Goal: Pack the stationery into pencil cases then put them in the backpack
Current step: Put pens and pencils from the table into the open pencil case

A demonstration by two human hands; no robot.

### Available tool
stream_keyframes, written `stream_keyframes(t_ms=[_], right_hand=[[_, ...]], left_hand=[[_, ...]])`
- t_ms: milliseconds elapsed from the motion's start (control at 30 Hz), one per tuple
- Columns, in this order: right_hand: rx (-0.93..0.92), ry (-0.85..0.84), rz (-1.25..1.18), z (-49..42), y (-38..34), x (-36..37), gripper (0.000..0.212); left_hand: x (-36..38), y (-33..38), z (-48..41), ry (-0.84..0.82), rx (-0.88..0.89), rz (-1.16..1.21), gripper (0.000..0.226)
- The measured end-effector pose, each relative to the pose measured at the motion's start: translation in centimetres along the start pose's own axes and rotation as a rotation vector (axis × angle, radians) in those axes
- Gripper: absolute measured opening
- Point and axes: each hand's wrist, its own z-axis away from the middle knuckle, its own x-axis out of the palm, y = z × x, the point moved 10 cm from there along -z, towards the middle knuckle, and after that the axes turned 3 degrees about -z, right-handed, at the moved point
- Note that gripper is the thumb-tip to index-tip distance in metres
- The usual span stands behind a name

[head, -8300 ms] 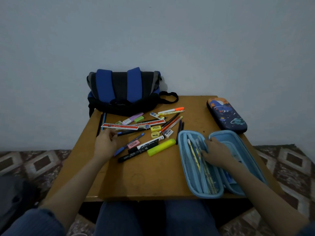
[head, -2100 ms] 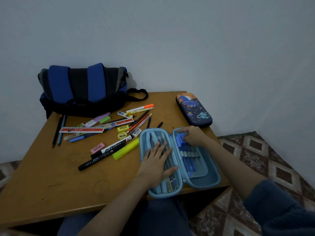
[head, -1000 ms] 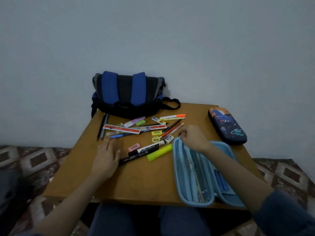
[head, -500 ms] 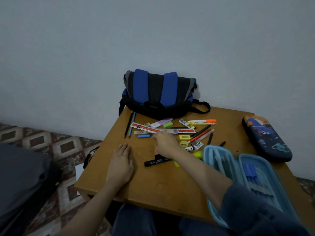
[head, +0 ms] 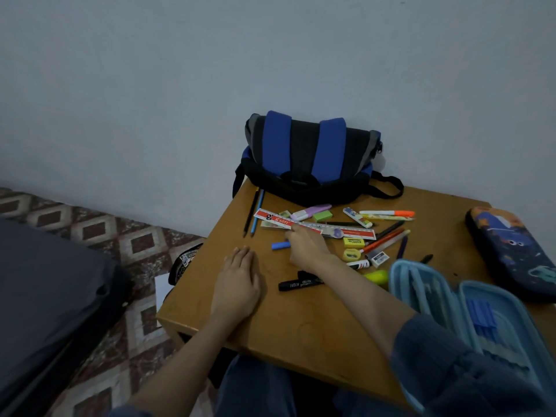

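Note:
My right hand (head: pixel 307 248) reaches across the wooden table (head: pixel 301 323) into the loose stationery, fingers pinched on a blue pen (head: pixel 280 245) that lies just below the red ruler (head: pixel 270 217). My left hand (head: pixel 237 284) rests flat on the table, holding nothing. The light blue pencil case (head: pixel 397 284) lies open at the lower right with pens and pencils in both halves. A dark space-print pencil case (head: pixel 511 251) lies shut at the right edge. The blue and black backpack (head: pixel 304 158) stands against the wall at the back.
A black marker (head: pixel 298 285) and a yellow highlighter (head: pixel 376 276) lie under my right forearm. Two pencils (head: pixel 254 215), erasers, a yellow sharpener (head: pixel 351 253) and an orange highlighter (head: pixel 388 212) are scattered before the backpack. A dark bulky object (head: pixel 45 296) sits on the patterned floor at left.
My right hand left the open pencil case, crossed left over the stationery and closed on the blue pen. My left hand stays flat on the table. The view turned left.

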Motion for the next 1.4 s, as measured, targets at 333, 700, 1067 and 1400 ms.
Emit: stream_keyframes(t_ms=[333,700,1067,1400], right_hand=[[-0.071,0.137,-0.185,1.5,-0.6,-1.7,0.025],[0.108,0.618,-0.751,7.6,7.4,-12.2,0.013],[0.473,0.685,-0.557,19.9,23.7,-14.0,0.045],[0.599,0.622,-0.529,25.7,30.4,-9.7,0.048]], left_hand=[[0.1,-0.1,-0.1,-0.009,-0.01,0.009,0.049],[-0.1,2.8,-1.2,-0.023,-0.083,-0.081,0.048],[5.4,24.9,4.5,-0.288,0.512,0.159,0.056],[12.8,28.9,10.2,-0.648,0.729,-0.066,0.066]])
